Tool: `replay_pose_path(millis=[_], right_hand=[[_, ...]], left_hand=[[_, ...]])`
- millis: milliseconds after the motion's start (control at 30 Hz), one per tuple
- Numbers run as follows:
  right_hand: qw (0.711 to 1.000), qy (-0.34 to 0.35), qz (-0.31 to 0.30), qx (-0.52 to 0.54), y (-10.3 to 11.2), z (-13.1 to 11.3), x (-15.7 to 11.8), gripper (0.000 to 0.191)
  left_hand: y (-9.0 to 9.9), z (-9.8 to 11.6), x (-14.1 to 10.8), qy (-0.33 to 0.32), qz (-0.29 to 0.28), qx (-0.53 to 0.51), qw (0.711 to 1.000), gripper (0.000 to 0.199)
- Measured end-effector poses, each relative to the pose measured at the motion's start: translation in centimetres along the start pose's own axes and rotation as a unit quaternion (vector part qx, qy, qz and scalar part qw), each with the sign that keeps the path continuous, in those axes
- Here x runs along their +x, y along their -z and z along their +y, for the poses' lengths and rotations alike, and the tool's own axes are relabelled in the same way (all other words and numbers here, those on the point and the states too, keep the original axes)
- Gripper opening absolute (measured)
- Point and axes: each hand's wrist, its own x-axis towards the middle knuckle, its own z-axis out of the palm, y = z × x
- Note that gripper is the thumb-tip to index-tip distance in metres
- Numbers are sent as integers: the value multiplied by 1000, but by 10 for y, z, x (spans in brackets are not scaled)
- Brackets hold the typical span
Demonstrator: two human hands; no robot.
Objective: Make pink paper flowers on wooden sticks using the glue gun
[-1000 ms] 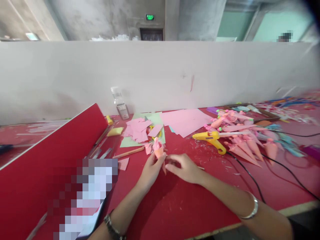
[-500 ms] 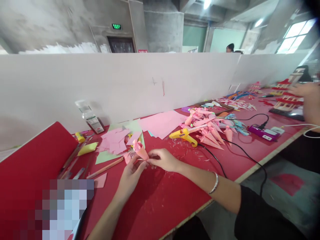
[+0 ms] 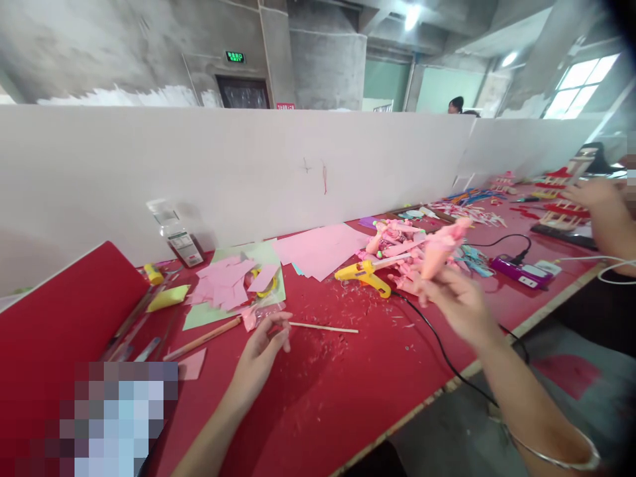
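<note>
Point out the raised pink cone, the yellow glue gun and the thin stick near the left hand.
Pink cone (image 3: pixel 439 254): head view, on the middle of its body.
Yellow glue gun (image 3: pixel 364 272): head view, on its body.
Thin stick (image 3: pixel 325 327): head view, about midway along its visible length.

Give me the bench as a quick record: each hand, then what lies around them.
Left hand: fingers half curled, at the near end of a thin stick; contact unclear
Right hand: pinching a pink cone by its narrow end, wide end tipped up
Glue gun: yellow, lying on the red tabletop, nozzle toward the left
Cone pile: beyond the glue gun, partly hidden by the held cone
Paper scraps: pink, heaped on a pale green sheet
Power strip: purple, right side
</note>
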Motion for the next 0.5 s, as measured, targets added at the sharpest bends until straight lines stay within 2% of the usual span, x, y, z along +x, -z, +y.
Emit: replay_pose_path(millis=[100,200,333,400,500], right_hand=[[993,-46,28,-102,45,33,6,17],[975,-91,22,-203,72,69,18,17],[914,-183,22,-362,78,104,29,20],[898,-191,-34,-396,75,115,32,22],[893,-192,-103,-394,69,121,34,20]], left_hand=[[-1,1,-1,-9,4,-7,1000,22],[-2,1,-1,-16,3,-6,1000,21],[-1,-3,1,-22,-9,0,1000,19],[-1,-5,1,-22,-7,-2,1000,19],[-1,-7,2,-25,2,-9,1000,22]])
